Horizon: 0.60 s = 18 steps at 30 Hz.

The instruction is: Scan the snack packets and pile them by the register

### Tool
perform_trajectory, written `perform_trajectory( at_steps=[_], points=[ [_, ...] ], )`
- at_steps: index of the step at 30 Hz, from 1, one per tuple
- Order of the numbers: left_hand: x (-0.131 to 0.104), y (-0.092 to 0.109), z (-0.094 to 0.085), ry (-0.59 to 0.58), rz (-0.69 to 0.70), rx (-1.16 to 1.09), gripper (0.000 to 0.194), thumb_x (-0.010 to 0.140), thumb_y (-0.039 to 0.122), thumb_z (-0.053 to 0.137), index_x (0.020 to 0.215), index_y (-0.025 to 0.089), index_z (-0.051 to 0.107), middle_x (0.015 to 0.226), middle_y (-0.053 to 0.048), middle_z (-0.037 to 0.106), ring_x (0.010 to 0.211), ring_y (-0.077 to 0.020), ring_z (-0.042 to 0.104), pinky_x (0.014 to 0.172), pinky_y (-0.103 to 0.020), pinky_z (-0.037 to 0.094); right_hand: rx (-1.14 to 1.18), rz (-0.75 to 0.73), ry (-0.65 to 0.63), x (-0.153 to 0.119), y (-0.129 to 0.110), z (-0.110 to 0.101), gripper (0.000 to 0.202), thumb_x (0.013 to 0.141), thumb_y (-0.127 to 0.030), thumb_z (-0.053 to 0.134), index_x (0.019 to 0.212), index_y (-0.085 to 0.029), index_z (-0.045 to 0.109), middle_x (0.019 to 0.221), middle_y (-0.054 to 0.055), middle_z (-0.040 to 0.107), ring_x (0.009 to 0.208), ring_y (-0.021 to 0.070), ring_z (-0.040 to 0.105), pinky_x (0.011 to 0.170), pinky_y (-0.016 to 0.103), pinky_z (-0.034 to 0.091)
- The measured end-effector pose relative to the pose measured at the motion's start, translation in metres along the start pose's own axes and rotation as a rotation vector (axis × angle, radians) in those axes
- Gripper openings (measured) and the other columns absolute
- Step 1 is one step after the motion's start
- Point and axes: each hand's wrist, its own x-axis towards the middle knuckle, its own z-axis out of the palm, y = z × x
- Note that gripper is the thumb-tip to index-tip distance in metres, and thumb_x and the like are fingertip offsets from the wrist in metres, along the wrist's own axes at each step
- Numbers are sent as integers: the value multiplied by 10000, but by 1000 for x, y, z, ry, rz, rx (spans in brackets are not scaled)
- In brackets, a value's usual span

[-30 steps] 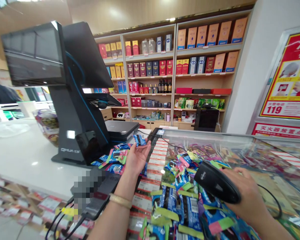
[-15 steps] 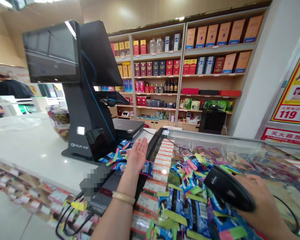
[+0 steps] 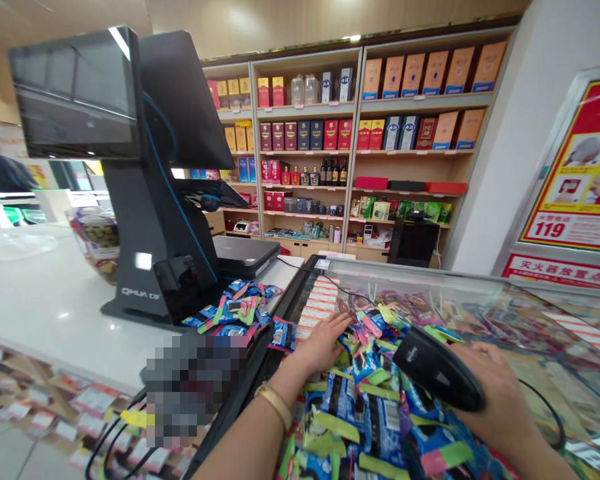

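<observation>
My right hand is wrapped round the grip of a black barcode scanner, which hovers over the pile with its head pointing left. Beneath it, small blue snack packets with green and pink strips lie heaped on the glass counter. At the heap's left edge is my left hand, palm down, fingers stretched out and touching the packets; its fingertips are partly hidden among them. A smaller group of the same packets lies to the left, at the foot of the black till.
A white counter runs along the left, with a clear jar of snacks beside the till. Black cables hang at the lower left. The scanner's cord curves at right. Shelves of boxes stand behind.
My left hand has moved right, from above the smaller group to the heap, turning palm down. The scanner stays in my right hand over the heap. The view has shifted slightly right.
</observation>
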Motion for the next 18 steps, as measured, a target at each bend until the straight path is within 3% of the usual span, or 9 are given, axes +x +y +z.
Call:
perform_trajectory(
  at_steps=[5, 10, 14, 18],
  points=[
    [-4, 4, -8, 15, 5, 77, 585, 712, 119, 606, 1294, 163, 578, 1287, -140, 588, 1188, -275, 540, 1057, -395, 399, -14, -42, 19, 6, -3, -4, 204, 764, -249, 528, 947, -208, 607, 847, 45, 698, 730, 192, 632, 771, 353, 372],
    [-13, 7, -19, 78, -91, -4, 569, 634, 200, 685, 1202, 173, 643, 1064, -104, 640, 988, -266, 615, 928, -376, 483, -16, -40, 10, 9, -6, -5, 197, 753, -242, 532, 936, -204, 596, 837, 37, 696, 706, 177, 620, 757, 345, 362],
    [-12, 8, -24, 250, -194, -380, 453, 671, 205, 673, 1122, 162, 666, 1044, -94, 663, 908, -231, 640, 868, -362, 510, -5, -6, 0, 9, -7, -5, 187, 751, -230, 523, 919, -212, 604, 824, 26, 695, 673, 162, 604, 746, 337, 362],
    [-11, 17, -28, 338, -336, -1093, 337, 808, 328, 612, 1091, 146, 637, 935, -79, 694, 758, -191, 684, 767, -351, 555, -2, 0, 8, 8, -8, -4, 199, 746, -226, 519, 925, -212, 605, 836, 33, 693, 715, 178, 618, 754, 345, 362]
  ],
)
